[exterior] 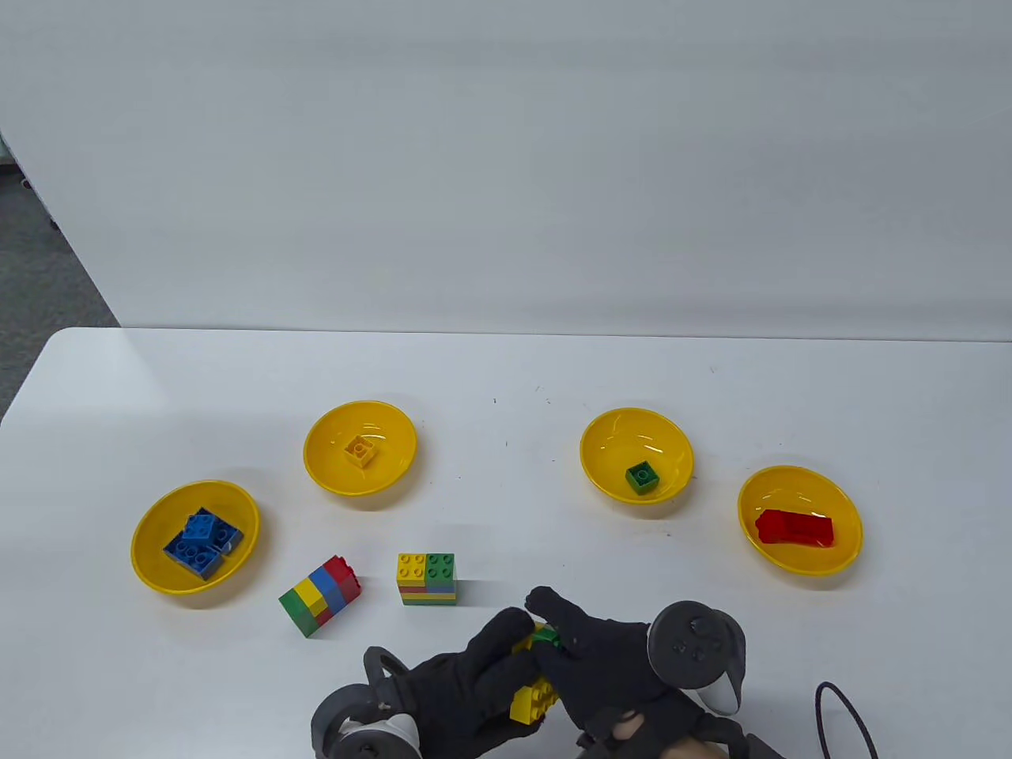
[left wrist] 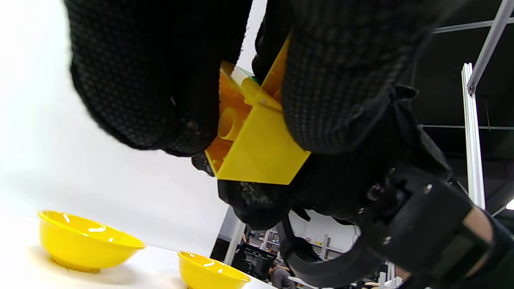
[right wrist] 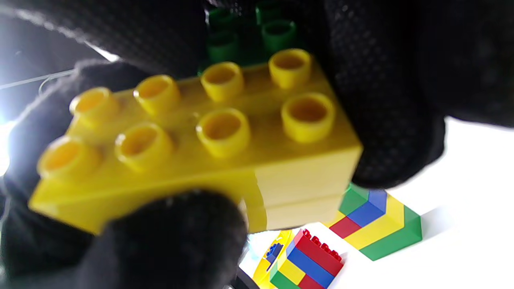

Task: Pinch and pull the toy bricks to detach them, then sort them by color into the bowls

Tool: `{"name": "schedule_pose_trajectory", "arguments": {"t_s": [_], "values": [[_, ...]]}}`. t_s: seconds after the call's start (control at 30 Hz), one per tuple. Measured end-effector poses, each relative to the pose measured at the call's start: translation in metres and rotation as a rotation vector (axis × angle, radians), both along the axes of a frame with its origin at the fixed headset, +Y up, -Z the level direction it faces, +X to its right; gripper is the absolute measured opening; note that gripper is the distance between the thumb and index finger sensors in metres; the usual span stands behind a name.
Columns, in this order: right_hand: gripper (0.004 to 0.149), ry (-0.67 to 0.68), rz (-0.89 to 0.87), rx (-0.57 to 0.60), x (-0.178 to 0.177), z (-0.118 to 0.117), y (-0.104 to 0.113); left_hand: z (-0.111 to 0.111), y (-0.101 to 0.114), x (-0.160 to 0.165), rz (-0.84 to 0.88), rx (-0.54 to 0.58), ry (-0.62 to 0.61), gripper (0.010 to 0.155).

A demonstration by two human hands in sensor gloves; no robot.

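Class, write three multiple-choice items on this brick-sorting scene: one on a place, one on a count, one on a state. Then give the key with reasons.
1. Where does the green brick lie?
A. on the table
B. in the second bowl from the right
C. in the far left bowl

2. How many yellow bowls are there?
A. three
B. four
C. five

3. What do both hands hold?
A. nothing
B. a bowl
C. a yellow brick stack

Key: B, it sits inside that bowl; B, four stand in an arc; C, the left hand and right hand grip it.

I see a yellow brick (exterior: 531, 699) with a green brick (exterior: 545, 635) attached at its twelve o'clock end, both hands gripping them, lifted.
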State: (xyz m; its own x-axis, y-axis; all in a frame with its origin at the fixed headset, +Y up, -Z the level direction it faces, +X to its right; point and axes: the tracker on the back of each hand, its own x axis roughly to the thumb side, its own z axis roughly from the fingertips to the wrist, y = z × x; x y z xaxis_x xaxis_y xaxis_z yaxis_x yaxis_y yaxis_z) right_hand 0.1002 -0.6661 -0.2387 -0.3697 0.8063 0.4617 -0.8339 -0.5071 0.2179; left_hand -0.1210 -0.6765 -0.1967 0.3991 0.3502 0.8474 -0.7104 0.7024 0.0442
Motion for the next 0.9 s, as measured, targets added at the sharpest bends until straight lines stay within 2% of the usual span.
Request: {"name": "schedule_pose_trajectory", "arguments": {"t_s": [0.07, 0.2, 0.37, 0.4, 0.47, 0.53, 0.67, 0.77, 0.9], "values": [[0.063, 0.019, 0.008, 0.029, -0.001, 0.001, 0.003, -0.002, 0.0, -0.002, 0.017, -0.018, -0.017, 0.069], [0.063, 0.065, -0.11, -0.068, 0.007, -0.004, 0.002, -0.006, 0.0, -0.008, 0.104, -0.095, -0.05, 0.067], [0.063, 0.083, -0.132, -0.116, 0.011, -0.009, 0.0, -0.008, 0.002, -0.01, 0.102, -0.083, -0.038, 0.067], [0.063, 0.068, -0.157, -0.129, 0.016, -0.011, 0.002, -0.008, 0.002, -0.011, 0.102, -0.082, -0.028, 0.067], [0.062, -0.026, -0.177, -0.072, 0.032, -0.018, 0.014, -0.01, 0.003, -0.015, 0.102, -0.086, 0.005, 0.067], [0.062, -0.137, -0.139, 0.003, 0.056, -0.033, 0.031, -0.013, 0.003, -0.019, 0.11, -0.087, 0.025, 0.067], [0.059, -0.363, 0.047, 0.025, 0.099, -0.075, 0.054, -0.019, 0.003, -0.026, 0.14, -0.123, 0.042, 0.067], [0.058, -0.47, 0.246, -0.02, 0.113, -0.11, 0.05, -0.023, 0.002, -0.029, 0.149, -0.139, 0.055, 0.067], [0.059, -0.527, 0.445, -0.063, 0.107, -0.155, 0.026, -0.028, 0.0, -0.034, 0.183, -0.173, 0.07, 0.067]]}}
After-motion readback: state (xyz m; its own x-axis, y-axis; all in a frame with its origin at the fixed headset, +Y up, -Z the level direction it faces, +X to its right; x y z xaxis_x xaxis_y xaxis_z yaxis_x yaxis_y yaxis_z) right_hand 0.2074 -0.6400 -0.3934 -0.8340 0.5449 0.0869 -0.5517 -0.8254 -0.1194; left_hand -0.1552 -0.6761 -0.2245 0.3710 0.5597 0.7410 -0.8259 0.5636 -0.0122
